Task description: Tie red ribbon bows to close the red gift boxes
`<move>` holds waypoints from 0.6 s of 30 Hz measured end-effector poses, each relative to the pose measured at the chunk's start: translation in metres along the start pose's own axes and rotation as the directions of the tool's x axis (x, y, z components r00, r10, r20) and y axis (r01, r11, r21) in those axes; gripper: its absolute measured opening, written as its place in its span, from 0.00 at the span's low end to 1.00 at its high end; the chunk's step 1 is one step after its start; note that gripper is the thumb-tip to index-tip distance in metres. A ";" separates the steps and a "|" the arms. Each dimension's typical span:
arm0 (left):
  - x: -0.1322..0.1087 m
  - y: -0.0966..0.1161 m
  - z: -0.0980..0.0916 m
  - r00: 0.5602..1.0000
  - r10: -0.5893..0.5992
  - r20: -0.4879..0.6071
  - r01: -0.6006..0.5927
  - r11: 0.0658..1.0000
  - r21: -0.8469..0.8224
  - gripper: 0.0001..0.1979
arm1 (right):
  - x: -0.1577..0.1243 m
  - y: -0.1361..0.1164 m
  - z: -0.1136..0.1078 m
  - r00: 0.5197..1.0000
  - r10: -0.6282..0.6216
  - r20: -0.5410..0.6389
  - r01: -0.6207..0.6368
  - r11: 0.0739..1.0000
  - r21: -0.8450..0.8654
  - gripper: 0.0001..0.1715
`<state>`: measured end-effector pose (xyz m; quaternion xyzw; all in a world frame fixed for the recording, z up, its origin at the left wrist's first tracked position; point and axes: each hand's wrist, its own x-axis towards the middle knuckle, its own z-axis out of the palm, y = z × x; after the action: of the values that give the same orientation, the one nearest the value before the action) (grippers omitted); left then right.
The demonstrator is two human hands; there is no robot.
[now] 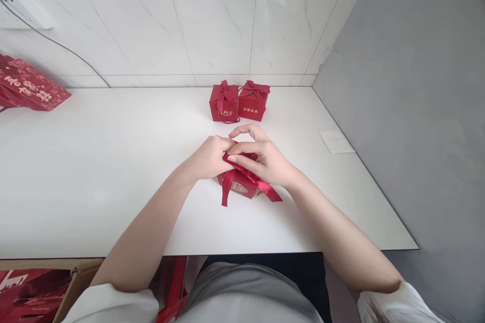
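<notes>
A small red gift box with a gold round pattern sits on the white table in front of me. Over its top runs a red satin ribbon, whose two loose tails hang down the near side. My left hand is closed at the top left of the box, on the ribbon; its fingertips are partly hidden behind the other hand. From the right, my right hand pinches the ribbon between thumb and index finger, with another finger raised. Both hands nearly touch over the box lid, which they largely cover.
Two red boxes with bows, a left one and a right one, stand near the tiled wall. Red printed packaging lies far left. A white paper piece rests at right. Below the table edge is a cardboard carton with red packaging.
</notes>
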<state>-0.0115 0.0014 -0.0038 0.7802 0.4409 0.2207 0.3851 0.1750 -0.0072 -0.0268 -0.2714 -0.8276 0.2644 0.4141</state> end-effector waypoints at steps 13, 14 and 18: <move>-0.001 0.001 -0.003 0.999 0.012 0.039 -0.011 0.999 -0.040 0.05 | -0.001 -0.025 -0.002 0.982 -0.008 0.191 0.111 0.838 -0.535 0.25; -0.001 0.000 -0.002 0.999 0.014 0.032 -0.014 0.999 -0.029 0.04 | -0.001 -0.028 0.002 0.983 -0.017 0.182 0.118 0.820 -0.561 0.26; 0.000 -0.007 0.001 1.000 0.012 -0.026 -0.013 1.000 -0.004 0.07 | 0.002 -0.040 0.009 0.981 -0.035 0.192 0.136 0.827 -0.546 0.25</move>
<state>-0.0146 0.0033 -0.0096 0.7792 0.4404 0.2342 0.3797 0.1573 -0.0361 -0.0037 -0.3187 -0.9128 0.0161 0.2551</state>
